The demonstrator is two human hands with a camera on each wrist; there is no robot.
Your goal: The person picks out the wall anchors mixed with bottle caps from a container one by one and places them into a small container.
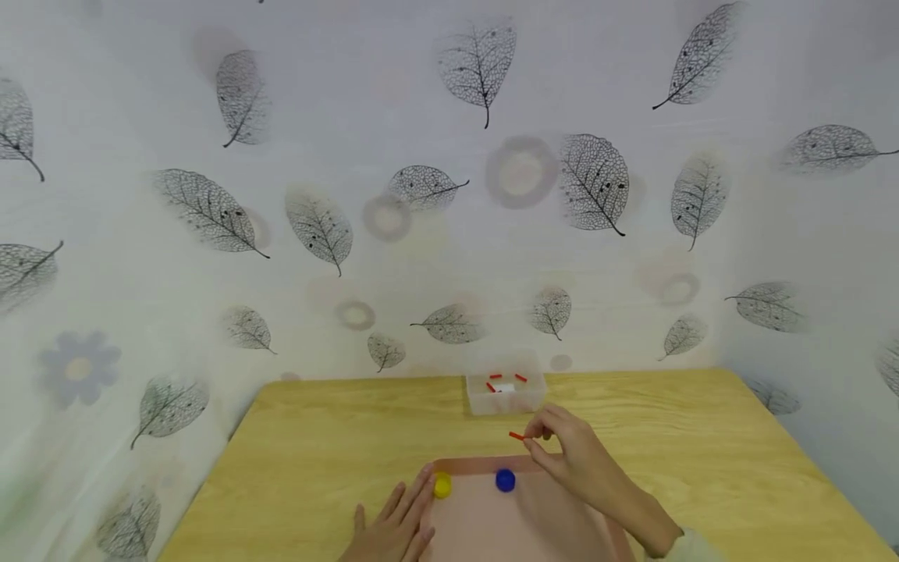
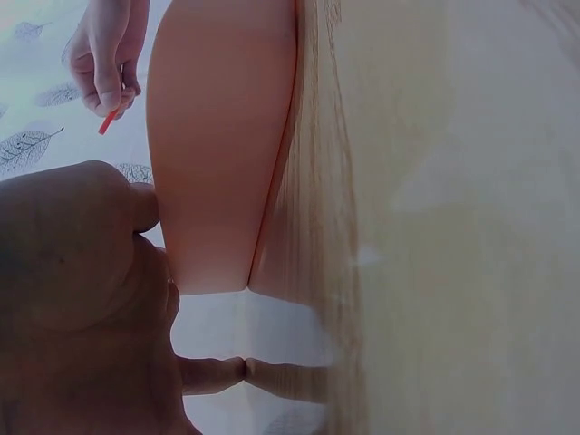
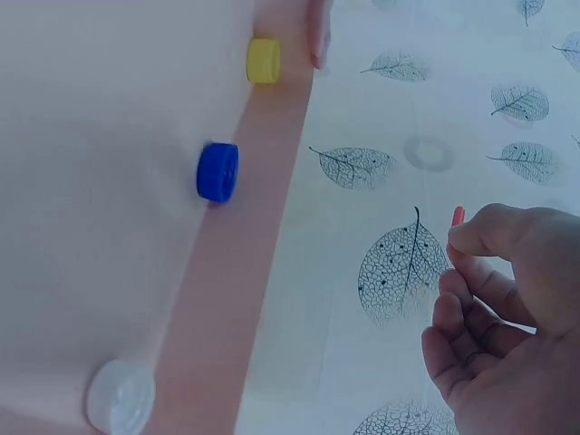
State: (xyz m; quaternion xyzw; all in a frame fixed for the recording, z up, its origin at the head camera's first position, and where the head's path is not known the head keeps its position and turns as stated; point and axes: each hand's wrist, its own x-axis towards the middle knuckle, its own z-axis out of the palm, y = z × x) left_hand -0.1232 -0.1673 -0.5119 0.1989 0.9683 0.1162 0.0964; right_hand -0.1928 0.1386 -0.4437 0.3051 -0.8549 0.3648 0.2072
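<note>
My right hand (image 1: 572, 457) pinches a short red stick (image 1: 516, 435) between thumb and fingertips, above the far rim of the pink tray (image 1: 485, 523). In the right wrist view only the tip of the stick (image 3: 459, 216) pokes out past the thumb. My left hand (image 1: 396, 523) lies with extended fingers along the tray's left edge, its fingertips close to a yellow bottle cap (image 1: 442, 485). A blue cap (image 1: 505, 480) sits against the tray's far wall. A white cap (image 3: 121, 397), seen in the right wrist view, is farther right inside the tray.
Behind the tray stands a translucent plastic box (image 1: 507, 402) with several red sticks (image 1: 520, 378) inside. Both are on a wood-grain table (image 1: 337, 437). A pale wall covering (image 1: 449, 257) printed with dark leaves rises at the table's back edge.
</note>
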